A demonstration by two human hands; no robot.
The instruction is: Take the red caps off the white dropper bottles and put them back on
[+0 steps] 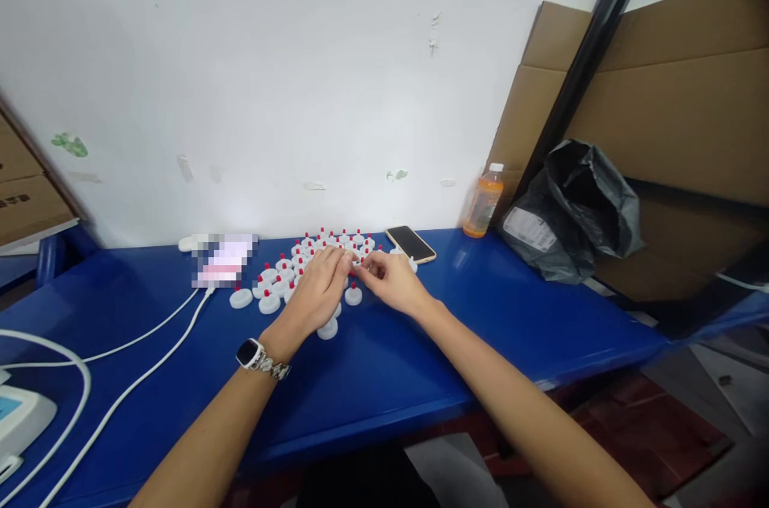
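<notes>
Handling red-tipped caps (270, 304); bottle (481, 210) holding orange liquid (490, 186)

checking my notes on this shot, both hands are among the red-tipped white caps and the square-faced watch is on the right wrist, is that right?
Not quite: the head view shows the square-faced watch on the left wrist, not the right. The rest stands: the left hand and the right hand are both among the red-tipped white caps.

Round white caps (270, 304) with red tips, mostly upright, clustered closely on the blue tabletop (372, 364).
</notes>
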